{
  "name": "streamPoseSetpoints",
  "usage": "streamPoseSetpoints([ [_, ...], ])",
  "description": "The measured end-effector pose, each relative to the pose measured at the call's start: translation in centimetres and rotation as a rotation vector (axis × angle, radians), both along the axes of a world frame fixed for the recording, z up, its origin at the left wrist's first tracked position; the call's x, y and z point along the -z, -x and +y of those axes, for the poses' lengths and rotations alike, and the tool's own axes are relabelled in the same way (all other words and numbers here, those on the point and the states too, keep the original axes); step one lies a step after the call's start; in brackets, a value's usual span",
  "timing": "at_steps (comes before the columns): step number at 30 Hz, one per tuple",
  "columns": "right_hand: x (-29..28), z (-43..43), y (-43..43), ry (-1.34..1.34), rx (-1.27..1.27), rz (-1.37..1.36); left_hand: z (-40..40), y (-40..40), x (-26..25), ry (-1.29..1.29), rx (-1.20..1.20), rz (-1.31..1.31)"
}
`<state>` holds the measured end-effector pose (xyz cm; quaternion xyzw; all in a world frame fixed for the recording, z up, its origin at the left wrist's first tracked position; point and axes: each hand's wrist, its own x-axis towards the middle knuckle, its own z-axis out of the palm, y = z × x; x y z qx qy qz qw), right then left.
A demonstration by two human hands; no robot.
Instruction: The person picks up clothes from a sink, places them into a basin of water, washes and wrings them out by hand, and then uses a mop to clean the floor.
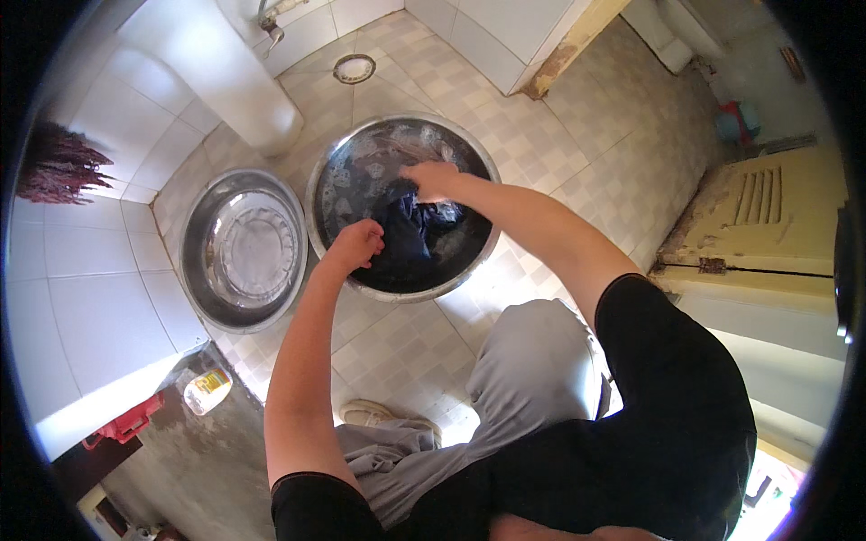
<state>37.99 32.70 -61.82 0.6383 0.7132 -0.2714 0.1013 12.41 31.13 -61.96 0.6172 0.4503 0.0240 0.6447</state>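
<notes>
A large round metal basin (484, 251) stands on the floor, holding dark water with patches of suds. In it lies a wet dark navy cloth (413, 226), bunched and partly under the surface. My right hand (433, 181) grips the upper part of this cloth near the middle of the basin. Over the basin's lower left side, my left hand (358, 243) has its fingers curled beside the cloth; whether they pinch any fabric cannot be made out. More fabric (440, 152) shows through the water near the far rim.
A second metal basin (254, 253) with clear liquid stands close on the left. Beyond are a floor drain (354, 69), a tap (272, 28) and a white pedestal (264, 115). Bristles (64, 166) hang at the left wall. A plastic bottle (208, 391) is at lower left, a yellow door (758, 209) at right.
</notes>
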Motion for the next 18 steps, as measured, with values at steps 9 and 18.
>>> streamPoseSetpoints([
  [9, -5.2, -4.1, -0.3, -0.320, -0.192, -0.036, -0.4, -0.9, -0.7, -0.068, 0.111, 0.055],
  [18, -16.9, -4.1, -3.1, -0.341, 0.403, 0.938, 4.4, 0.5, -3.9, -0.151, -0.171, -0.083],
])
